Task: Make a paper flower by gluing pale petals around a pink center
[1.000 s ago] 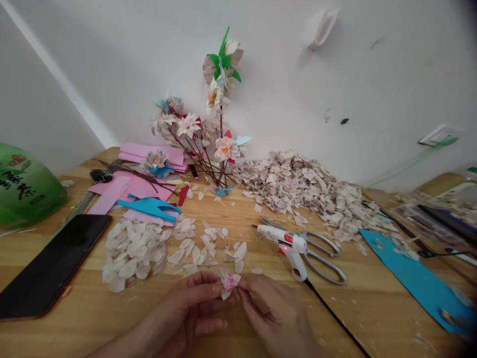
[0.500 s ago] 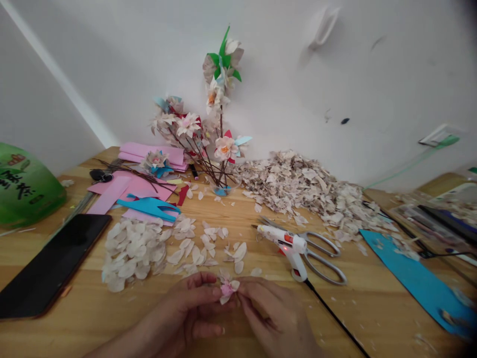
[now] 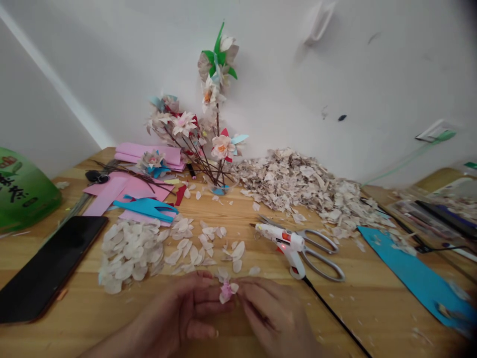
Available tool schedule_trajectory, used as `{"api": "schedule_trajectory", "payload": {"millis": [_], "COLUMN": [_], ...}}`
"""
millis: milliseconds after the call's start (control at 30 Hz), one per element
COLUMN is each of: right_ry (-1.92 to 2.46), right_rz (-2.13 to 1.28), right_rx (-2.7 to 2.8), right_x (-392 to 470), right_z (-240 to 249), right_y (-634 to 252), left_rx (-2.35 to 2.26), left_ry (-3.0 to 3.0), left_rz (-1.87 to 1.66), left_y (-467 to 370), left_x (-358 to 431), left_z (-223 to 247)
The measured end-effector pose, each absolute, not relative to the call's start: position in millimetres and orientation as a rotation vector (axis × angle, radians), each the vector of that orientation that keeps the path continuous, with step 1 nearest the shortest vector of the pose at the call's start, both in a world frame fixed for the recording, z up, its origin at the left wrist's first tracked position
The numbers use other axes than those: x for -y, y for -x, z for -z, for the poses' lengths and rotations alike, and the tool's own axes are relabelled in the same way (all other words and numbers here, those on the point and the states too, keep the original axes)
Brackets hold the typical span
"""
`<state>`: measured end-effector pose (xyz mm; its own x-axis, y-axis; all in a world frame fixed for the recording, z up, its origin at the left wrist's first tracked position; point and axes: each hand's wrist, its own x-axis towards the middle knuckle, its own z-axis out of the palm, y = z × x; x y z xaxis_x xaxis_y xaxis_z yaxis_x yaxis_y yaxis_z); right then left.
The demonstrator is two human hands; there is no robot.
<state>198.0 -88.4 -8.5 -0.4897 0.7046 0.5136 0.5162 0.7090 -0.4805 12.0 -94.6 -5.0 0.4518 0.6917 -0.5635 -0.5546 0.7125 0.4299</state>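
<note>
A small pink-centred flower (image 3: 226, 291) with a few pale petals is between my hands at the front of the table. My right hand (image 3: 274, 313) is closed, its thumb and fingertips pinching the flower's right side. Against the flower's left side lie the fingers of my left hand (image 3: 188, 303), spread apart, with the thumb raised off it. Just beyond the hands are loose pale petals (image 3: 236, 256) and a heap of petals (image 3: 128, 251). A white glue gun (image 3: 285, 241) with a lit red light rests to the right, over grey-handled scissors (image 3: 322, 256).
Several finished flowers on twigs stand in a clear dish (image 3: 223, 189) at the back. Beside them spreads a big pile of dry petals (image 3: 298, 181). A black phone (image 3: 55, 266), pink sheets (image 3: 126, 191) and a green bag (image 3: 28, 191) are left; a blue strip (image 3: 406, 276) is right.
My left thumb has lifted up and away from the flower, while the left fingers have opened a little. My right hand keeps its pinch. The whole view has shifted slightly.
</note>
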Motion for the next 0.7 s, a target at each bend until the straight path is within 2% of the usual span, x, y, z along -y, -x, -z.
{"api": "schedule_trajectory", "payload": {"millis": [133,300,367,533,700], "right_ry": [1.01,1.232,1.21,1.15,1.169], "right_rz": [-0.545,-1.499,-1.739,-1.873,-1.794], "right_rx": [2.066,1.39,1.213,1.069,1.102], "right_x": [87.5,84.4,82.4,81.2,85.7], "right_z": [13.6,24.0,26.3,32.2,37.4], "right_y": [-194.5,-187.7,-186.7,-182.4,-174.7], "left_rx": [-0.709,-0.806,-0.873,-1.02,-1.067], "left_ry": [-0.152,-0.301,-0.476,-0.859,-0.813], "left_rz": [-0.756,-0.709,-0.767,-1.144,-1.213], "left_y": [-10.7,-14.7,-17.0,-23.6,-28.8], "left_x": [91.2,92.8,94.4,95.1,97.2], "left_z": [8.0,7.8,14.0,37.8,43.9]}}
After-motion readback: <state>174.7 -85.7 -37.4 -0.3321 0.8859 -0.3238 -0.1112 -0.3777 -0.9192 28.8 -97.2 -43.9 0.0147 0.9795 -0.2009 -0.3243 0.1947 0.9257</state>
